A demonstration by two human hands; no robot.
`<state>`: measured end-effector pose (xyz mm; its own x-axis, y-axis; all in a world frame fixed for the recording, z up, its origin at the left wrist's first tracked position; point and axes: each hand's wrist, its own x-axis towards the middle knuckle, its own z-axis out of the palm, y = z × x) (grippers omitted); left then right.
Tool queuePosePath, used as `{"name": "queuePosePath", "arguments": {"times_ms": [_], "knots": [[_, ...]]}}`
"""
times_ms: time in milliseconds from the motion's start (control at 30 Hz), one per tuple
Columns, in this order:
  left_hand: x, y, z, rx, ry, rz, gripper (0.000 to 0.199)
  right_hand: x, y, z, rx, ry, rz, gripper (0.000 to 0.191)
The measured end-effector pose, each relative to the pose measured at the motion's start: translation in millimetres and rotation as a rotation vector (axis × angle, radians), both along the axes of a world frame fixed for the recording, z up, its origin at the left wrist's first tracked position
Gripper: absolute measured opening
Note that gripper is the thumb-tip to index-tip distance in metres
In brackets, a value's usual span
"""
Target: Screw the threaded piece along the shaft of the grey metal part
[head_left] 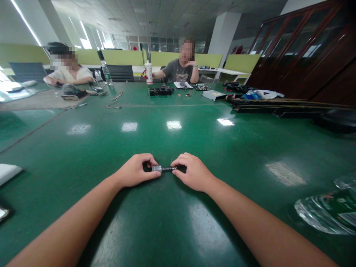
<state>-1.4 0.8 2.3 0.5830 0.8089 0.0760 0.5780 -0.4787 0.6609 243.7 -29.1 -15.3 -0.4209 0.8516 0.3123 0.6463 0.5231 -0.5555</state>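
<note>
A small silver metal cylinder with a thin dark shaft (166, 169) lies level between my hands, just over the green table (172, 141). My left hand (136, 170) is closed, with thumb and fingers pinching the thick silver end. From the other side, my right hand (193, 172) pinches the far tip of the shaft between thumb and fingers. The middle of the shaft shows in the gap between both hands. I cannot tell exactly what kind of part it is.
A plastic water bottle (328, 211) lies at the right. A white object (8, 173) sits at the left edge. Across the table are a black device (161, 91), a white cup (148, 72), long dark parts (258, 105), a cable (114, 102) and two seated people.
</note>
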Motion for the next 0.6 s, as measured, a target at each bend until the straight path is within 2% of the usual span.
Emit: {"name": "queuePosePath", "arguments": {"times_ms": [267,467,600], "knots": [[1,0,1.0,-0.015,0.001,0.003,0.028,4,1,1.0,-0.015,-0.021,-0.003,0.011],[0,0,0.0,-0.018,0.008,0.011,0.029,14,4,3.1,-0.048,-0.102,-0.173,0.012],[0,0,-0.4,-0.016,0.009,0.016,0.029,15,4,4.7,-0.062,-0.089,-0.141,0.011]]}}
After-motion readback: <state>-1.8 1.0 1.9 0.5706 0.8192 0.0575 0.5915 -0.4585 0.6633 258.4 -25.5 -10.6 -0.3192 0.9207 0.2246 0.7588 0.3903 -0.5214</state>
